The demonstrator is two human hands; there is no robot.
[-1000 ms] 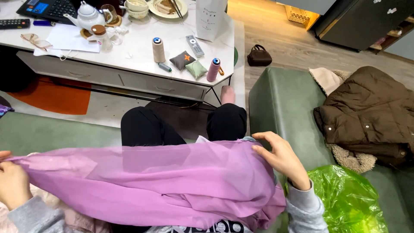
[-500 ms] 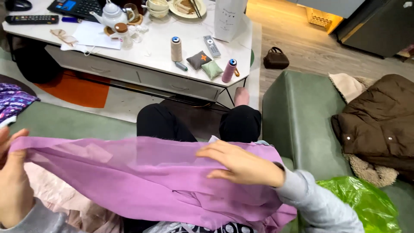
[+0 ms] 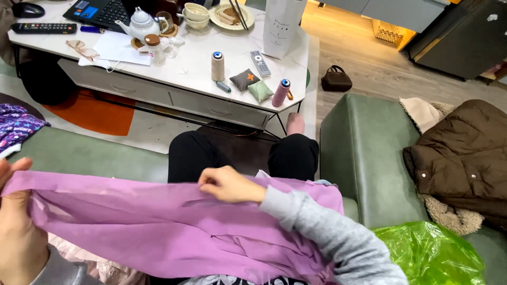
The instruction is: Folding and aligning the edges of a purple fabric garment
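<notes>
Moved leftward along the cloth's point(image 3: 158, 232) far edge, the right hand point(image 3: 228, 184) pinches it mid-span; the left hand point(image 3: 18, 232) grips its left end.

Even indoor light fills the room, brightest at the top where a warm glow falls across the wooden floor point(image 3: 364, 47). The white table point(image 3: 195, 63) is well lit without harsh glare; soft shadow pools beneath it. The green plastic bag point(image 3: 433, 253) carries small sheen highlights. Focus is sharp mid-frame; the left hand point(image 3: 18, 232), close to the lens, looks slightly soft, and straight lines bow toward the edges
</notes>
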